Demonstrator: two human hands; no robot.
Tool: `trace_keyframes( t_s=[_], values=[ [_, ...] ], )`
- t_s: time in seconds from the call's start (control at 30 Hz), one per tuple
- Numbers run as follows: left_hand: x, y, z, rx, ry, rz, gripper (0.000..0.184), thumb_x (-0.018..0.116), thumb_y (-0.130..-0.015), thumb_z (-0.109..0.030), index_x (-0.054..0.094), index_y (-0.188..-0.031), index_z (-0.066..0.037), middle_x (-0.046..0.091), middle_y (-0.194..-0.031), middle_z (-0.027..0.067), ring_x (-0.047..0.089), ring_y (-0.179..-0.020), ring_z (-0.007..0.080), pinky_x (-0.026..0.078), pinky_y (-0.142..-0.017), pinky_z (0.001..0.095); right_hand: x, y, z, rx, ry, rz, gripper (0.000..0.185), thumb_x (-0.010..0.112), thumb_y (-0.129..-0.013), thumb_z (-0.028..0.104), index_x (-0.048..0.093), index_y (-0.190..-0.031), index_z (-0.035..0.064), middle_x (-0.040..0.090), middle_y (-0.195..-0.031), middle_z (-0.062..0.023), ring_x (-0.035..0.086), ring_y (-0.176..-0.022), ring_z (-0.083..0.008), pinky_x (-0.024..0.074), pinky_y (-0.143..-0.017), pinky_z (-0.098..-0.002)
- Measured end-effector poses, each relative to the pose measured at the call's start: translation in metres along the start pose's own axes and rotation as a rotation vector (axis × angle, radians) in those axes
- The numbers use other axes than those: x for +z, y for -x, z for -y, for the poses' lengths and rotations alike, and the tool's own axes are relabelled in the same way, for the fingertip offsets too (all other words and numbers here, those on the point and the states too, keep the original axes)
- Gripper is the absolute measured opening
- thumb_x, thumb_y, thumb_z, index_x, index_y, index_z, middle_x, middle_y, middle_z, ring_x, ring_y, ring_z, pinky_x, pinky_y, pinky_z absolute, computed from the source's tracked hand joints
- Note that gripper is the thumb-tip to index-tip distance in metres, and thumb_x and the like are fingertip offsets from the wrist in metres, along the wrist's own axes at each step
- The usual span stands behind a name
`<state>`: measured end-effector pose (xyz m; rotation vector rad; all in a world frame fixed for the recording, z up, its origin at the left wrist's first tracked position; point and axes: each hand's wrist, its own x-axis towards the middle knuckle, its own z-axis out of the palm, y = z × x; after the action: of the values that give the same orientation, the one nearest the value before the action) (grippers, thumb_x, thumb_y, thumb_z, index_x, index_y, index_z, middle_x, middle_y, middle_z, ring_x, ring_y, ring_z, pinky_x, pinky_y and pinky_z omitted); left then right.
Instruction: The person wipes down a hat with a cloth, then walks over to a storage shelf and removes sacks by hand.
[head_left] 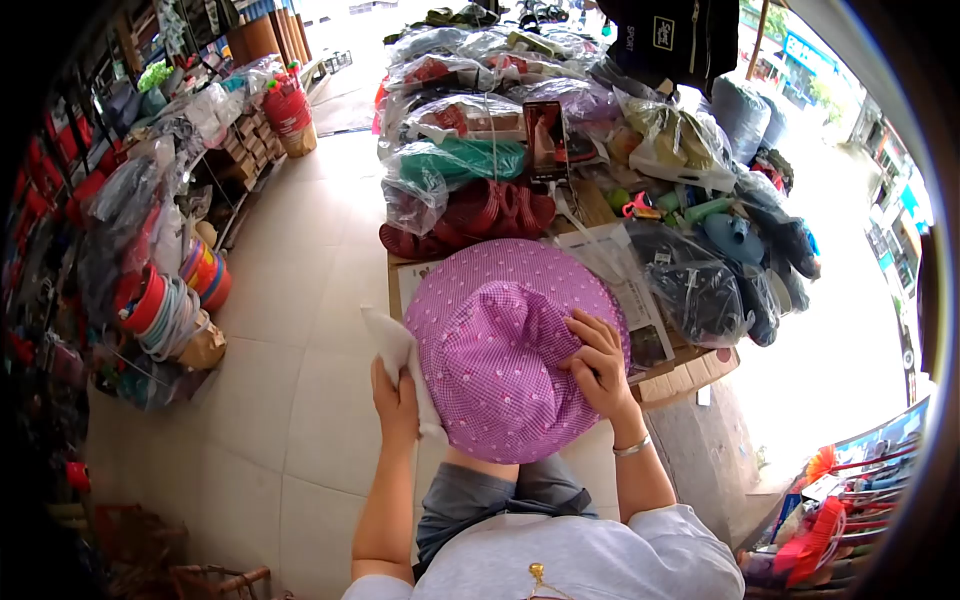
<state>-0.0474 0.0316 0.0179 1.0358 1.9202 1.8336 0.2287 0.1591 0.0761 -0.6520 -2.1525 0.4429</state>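
A wide-brimmed purple checked sun hat (480, 370) with small white flowers lies over my lap, its far brim against the table's near edge. My left hand (396, 402) is closed on a white cloth (392, 340) at the hat's left brim; part of the cloth hangs down along the brim. My right hand (598, 368) rests on the right side of the crown with bent fingers gripping the fabric. A metal bracelet (632, 446) circles my right wrist.
Ahead, a table holds dark red sandals (470, 222), plastic-wrapped goods (460, 115) and black bagged shoes (688, 280). Shelves of goods and red buckets (145, 300) line the left. Long-handled tools (850, 515) stand at the lower right. Tiled floor (310, 330) runs along the left.
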Motion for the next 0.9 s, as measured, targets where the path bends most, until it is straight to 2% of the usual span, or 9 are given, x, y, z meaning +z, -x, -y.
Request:
trace_keyframes(
  t_s=[0.13,0.23,0.33,0.37,0.43,0.57,0.67,0.83,0.9],
  values=[
    [-0.006,0.05,-0.015,0.183,-0.282,-0.034,0.044,0.05,-0.085,-0.004,0.049,-0.129,0.002,0.049,-0.125,0.0248,0.046,-0.112,0.04,0.035,-0.098,0.0451,-0.001,0.003,-0.004,-0.032,-0.059,0.015,0.013,0.058,-0.074,0.012,0.07,-0.075,0.0071,0.06,-0.127,-0.0143,0.047,-0.129,-0.0323,0.03,-0.106,-0.0467],
    [0.0,0.083,-0.041,0.515,-0.369,0.105,0.047,0.052,-0.085,-0.008,0.048,-0.131,-0.001,0.043,-0.132,0.0247,0.04,-0.116,0.0395,0.031,-0.1,0.0501,-0.003,0.002,-0.002,-0.017,-0.051,0.027,0.013,0.059,-0.074,0.012,0.071,-0.074,0.0069,0.061,-0.126,-0.0147,0.048,-0.128,-0.0327,0.0301,-0.106,-0.0465],
    [0.003,0.075,-0.047,0.586,-0.447,0.154,0.042,0.052,-0.087,-0.01,0.05,-0.128,0.0,0.042,-0.132,0.0248,0.042,-0.114,0.0391,0.032,-0.099,0.0489,-0.001,0.002,-0.004,-0.032,-0.069,0.005,0.013,0.058,-0.074,0.012,0.071,-0.074,0.0068,0.061,-0.126,-0.0152,0.048,-0.128,-0.033,0.0304,-0.106,-0.0463],
    [0.004,0.063,-0.043,0.588,-0.446,0.156,0.042,0.052,-0.087,-0.01,0.05,-0.128,0.0,0.042,-0.132,0.0248,0.042,-0.114,0.0391,0.032,-0.099,0.0489,0.0,0.002,-0.004,-0.031,-0.068,0.003,0.013,0.058,-0.074,0.012,0.071,-0.074,0.0068,0.061,-0.126,-0.0152,0.048,-0.128,-0.033,0.0304,-0.106,-0.0463],
    [0.009,0.036,-0.024,0.398,-0.312,0.034,0.036,0.056,-0.086,-0.007,0.056,-0.122,-0.001,0.05,-0.125,0.0205,0.044,-0.112,0.0381,0.035,-0.097,0.0454,0.0,0.002,-0.004,-0.017,-0.042,0.001,0.013,0.058,-0.074,0.011,0.071,-0.074,0.0065,0.061,-0.125,-0.0154,0.048,-0.128,-0.0332,0.0305,-0.106,-0.0467],
    [0.002,-0.013,-0.005,0.335,-0.325,0.062,0.031,0.054,-0.089,-0.005,0.056,-0.119,0.002,0.053,-0.121,0.0189,0.047,-0.109,0.0374,0.038,-0.095,0.0423,0.001,0.001,-0.002,-0.022,-0.037,-0.017,0.013,0.058,-0.074,0.01,0.071,-0.074,0.0063,0.061,-0.125,-0.0155,0.048,-0.128,-0.0333,0.0308,-0.106,-0.0468],
    [0.001,-0.019,0.003,0.131,-0.173,0.029,0.03,0.054,-0.089,-0.006,0.056,-0.118,0.004,0.054,-0.118,0.0207,0.047,-0.111,0.0382,0.038,-0.095,0.0422,0.001,0.0,-0.002,-0.015,-0.03,-0.026,0.013,0.059,-0.073,0.01,0.07,-0.074,0.0062,0.061,-0.125,-0.0155,0.048,-0.128,-0.0333,0.031,-0.106,-0.0471],
    [0.006,0.051,-0.032,0.425,-0.357,0.064,0.041,0.057,-0.082,-0.009,0.056,-0.123,-0.001,0.049,-0.128,0.0222,0.043,-0.114,0.0395,0.033,-0.097,0.0492,0.001,0.002,-0.002,-0.004,-0.033,-0.008,0.013,0.058,-0.073,0.011,0.07,-0.073,0.0063,0.061,-0.125,-0.0151,0.048,-0.128,-0.0328,0.0309,-0.106,-0.0471],
    [0.009,0.075,-0.054,0.579,-0.37,0.122,0.038,0.056,-0.085,-0.009,0.054,-0.123,-0.001,0.047,-0.129,0.0206,0.041,-0.115,0.0375,0.031,-0.1,0.0488,0.001,0.002,-0.003,-0.007,-0.037,-0.005,0.013,0.058,-0.073,0.01,0.07,-0.073,0.0064,0.061,-0.125,-0.015,0.048,-0.128,-0.0327,0.0308,-0.106,-0.0471]
  ],
)
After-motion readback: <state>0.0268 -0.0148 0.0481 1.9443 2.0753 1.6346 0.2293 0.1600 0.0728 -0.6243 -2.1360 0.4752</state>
